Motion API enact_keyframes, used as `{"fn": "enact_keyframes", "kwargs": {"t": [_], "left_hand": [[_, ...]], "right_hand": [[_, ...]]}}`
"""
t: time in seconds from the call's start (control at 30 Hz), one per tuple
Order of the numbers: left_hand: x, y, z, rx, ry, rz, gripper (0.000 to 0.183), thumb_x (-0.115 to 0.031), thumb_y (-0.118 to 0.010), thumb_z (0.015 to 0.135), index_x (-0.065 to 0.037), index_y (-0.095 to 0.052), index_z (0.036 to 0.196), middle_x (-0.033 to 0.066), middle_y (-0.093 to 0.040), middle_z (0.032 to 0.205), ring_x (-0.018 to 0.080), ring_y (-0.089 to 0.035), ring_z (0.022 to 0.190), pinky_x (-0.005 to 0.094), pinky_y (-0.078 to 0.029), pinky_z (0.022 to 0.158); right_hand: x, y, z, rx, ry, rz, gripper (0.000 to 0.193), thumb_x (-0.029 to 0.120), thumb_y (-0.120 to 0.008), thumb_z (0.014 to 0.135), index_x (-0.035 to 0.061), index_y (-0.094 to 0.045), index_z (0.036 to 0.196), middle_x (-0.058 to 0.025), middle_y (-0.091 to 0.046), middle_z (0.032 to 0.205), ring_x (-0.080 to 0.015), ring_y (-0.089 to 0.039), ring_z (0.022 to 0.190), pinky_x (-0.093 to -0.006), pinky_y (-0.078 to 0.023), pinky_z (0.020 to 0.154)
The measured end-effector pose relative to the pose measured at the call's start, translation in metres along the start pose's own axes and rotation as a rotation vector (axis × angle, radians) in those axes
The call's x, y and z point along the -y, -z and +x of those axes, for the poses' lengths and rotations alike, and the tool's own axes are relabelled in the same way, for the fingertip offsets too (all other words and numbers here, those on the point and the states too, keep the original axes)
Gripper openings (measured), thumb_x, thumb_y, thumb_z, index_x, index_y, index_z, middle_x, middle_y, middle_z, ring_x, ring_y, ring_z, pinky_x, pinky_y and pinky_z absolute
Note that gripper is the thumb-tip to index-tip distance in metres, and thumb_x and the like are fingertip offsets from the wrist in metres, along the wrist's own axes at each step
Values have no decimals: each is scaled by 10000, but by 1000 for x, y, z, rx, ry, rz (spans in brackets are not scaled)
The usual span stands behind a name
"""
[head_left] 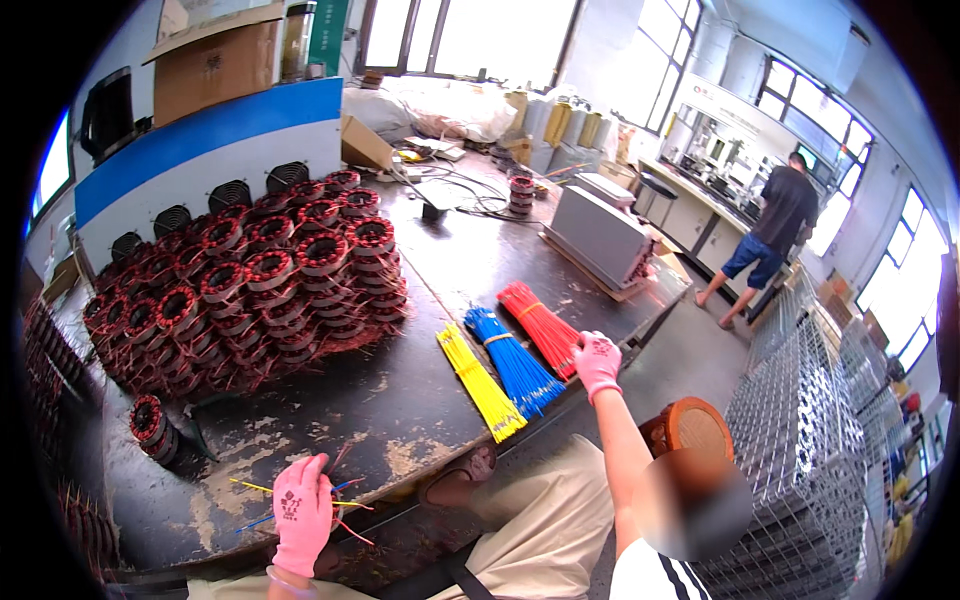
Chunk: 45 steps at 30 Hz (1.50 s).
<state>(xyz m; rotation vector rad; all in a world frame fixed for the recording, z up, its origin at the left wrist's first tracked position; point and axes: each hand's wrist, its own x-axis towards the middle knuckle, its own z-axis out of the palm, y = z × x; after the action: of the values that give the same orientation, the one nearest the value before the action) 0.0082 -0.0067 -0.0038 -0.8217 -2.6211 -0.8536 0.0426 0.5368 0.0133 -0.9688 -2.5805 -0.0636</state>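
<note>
My left hand [303, 512], in a pink glove, is closed around a few thin wires above the table's near left edge. Yellow, blue and red wire ends stick out on both sides of the fingers. To the right, my right hand [599, 362], also gloved in pink, has its fingers pinched at the near end of a red wire bundle [538, 325]; the fingertips are partly hidden. Beside it lie a blue wire bundle [512, 362] and a yellow wire bundle [480, 385], all three banded. A short stack of wound motor stators [150, 425] stands left of my left hand.
Many stacked stators [270, 270] fill the left of the dark worktable [400, 440]. Grey boxes [598, 235] stand at the far right corner. A round wooden stool [695, 425] and wire mesh racks [790, 430] are at my right. Another person [780, 215] stands at a far bench.
</note>
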Motion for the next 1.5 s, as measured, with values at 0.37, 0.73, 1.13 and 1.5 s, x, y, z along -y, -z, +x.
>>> {"fn": "enact_keyframes", "kwargs": {"t": [0.37,0.73,1.13,1.5], "left_hand": [[-4,3,2,46,20,-13,308,-135,-575,976,-42,-609,1267,170,-616,1247,376,-561,1174,473,-433,1036],[-78,59,39,-379,-706,290,237,-173,-733,828,-176,-736,1065,16,-652,1078,240,-659,1099,436,-571,970],[-13,4,10,-268,109,-182,305,51,-690,840,-43,-686,1130,131,-610,1079,276,-685,852,374,-561,731],[-2,-5,10,-136,199,-248,200,-8,-636,905,-39,-609,1101,140,-620,1066,352,-667,902,420,-553,750]], "right_hand": [[-37,47,-28,-87,-119,477,157,217,-705,891,65,-704,932,-103,-714,803,-244,-694,739,-369,-535,700],[210,162,-198,355,691,1255,134,40,-764,838,53,-715,962,-70,-635,760,-190,-615,679,-296,-485,618],[292,6,-193,1142,474,1187,313,300,-650,952,5,-736,1009,-83,-700,814,-154,-645,744,-340,-508,687],[291,22,-206,798,505,1217,180,149,-686,894,27,-731,1018,-113,-700,943,-251,-698,877,-335,-536,752]]}}
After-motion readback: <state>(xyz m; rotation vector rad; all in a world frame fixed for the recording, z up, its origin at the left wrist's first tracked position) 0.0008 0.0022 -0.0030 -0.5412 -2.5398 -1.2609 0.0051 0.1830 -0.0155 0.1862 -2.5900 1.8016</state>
